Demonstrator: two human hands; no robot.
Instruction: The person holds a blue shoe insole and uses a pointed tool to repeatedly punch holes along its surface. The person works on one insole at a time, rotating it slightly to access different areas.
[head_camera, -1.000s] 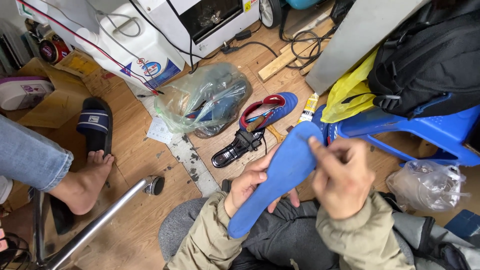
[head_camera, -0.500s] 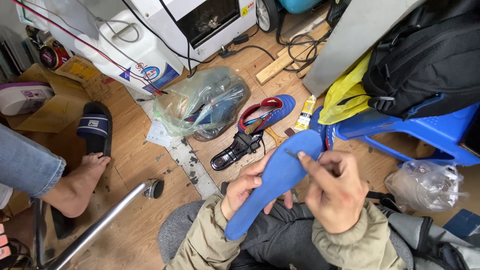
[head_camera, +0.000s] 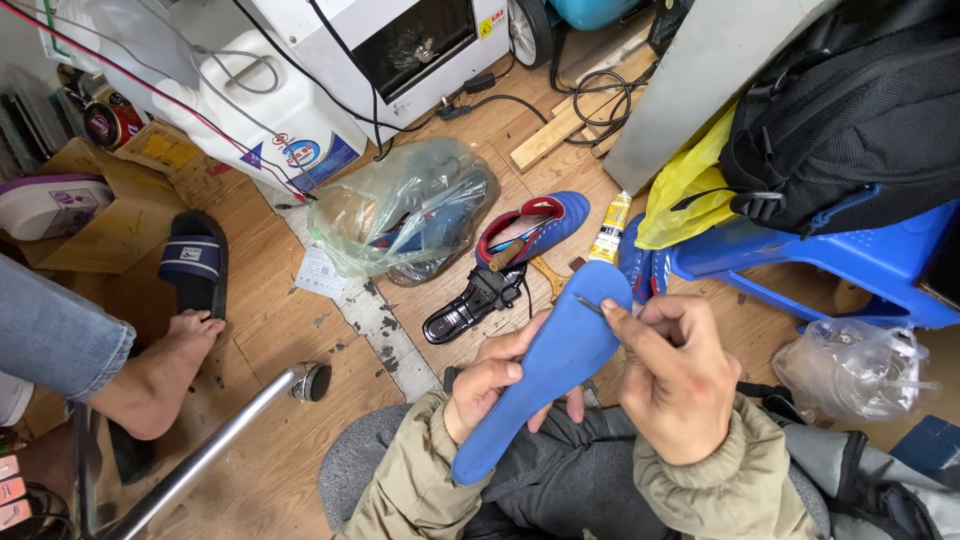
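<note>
Left hand grips a blue insole from beneath, holding it tilted above the person's lap. Right hand pinches a thin needle against the insole's upper end, above a blue shoe on the wooden floor.

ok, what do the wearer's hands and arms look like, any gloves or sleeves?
No gloves: both the left hand and the right hand are bare. Each arm is covered to the wrist by a khaki-olive jacket sleeve with a ribbed, gathered cuff. No watch, rings or markings visible.
</note>
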